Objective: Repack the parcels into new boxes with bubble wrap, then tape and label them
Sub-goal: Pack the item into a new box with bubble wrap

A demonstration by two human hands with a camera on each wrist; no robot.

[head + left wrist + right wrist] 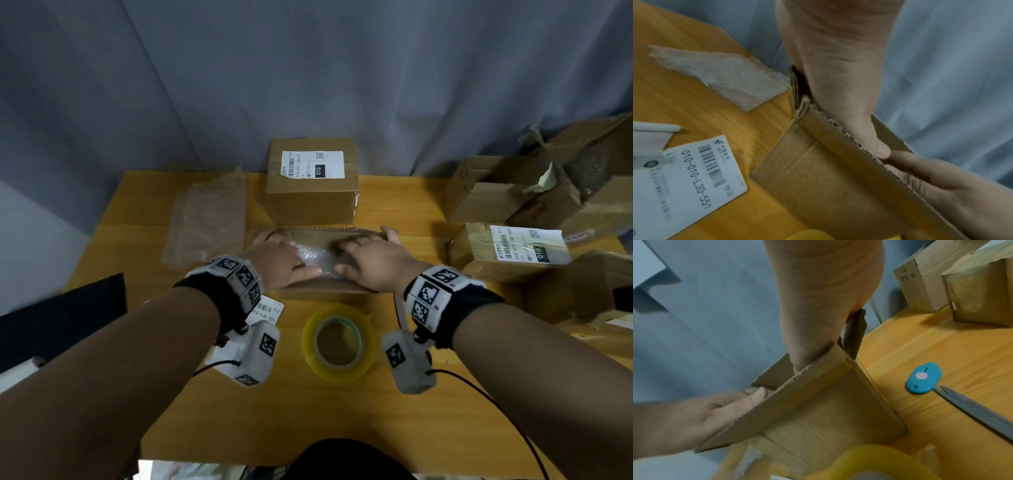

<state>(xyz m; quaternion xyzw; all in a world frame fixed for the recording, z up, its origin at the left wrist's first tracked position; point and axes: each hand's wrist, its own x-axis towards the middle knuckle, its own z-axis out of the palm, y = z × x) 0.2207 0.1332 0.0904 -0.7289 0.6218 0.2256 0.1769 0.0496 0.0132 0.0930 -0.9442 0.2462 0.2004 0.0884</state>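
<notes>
open box (325,291) on table (239,404) was pressed by left hand (279,262) and right hand (373,260), fingers flat on bubble wrap (315,255) inside.

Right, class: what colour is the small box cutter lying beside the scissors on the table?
Light blue with a pink round button; the box cutter shows best in the right wrist view.

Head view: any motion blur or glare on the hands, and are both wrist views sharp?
Head view: dim, right hand smeared, glare on the bubble wrap in the open box. Left wrist view: soft, label readable. Right wrist view: soft, blue cutter clear.
</notes>
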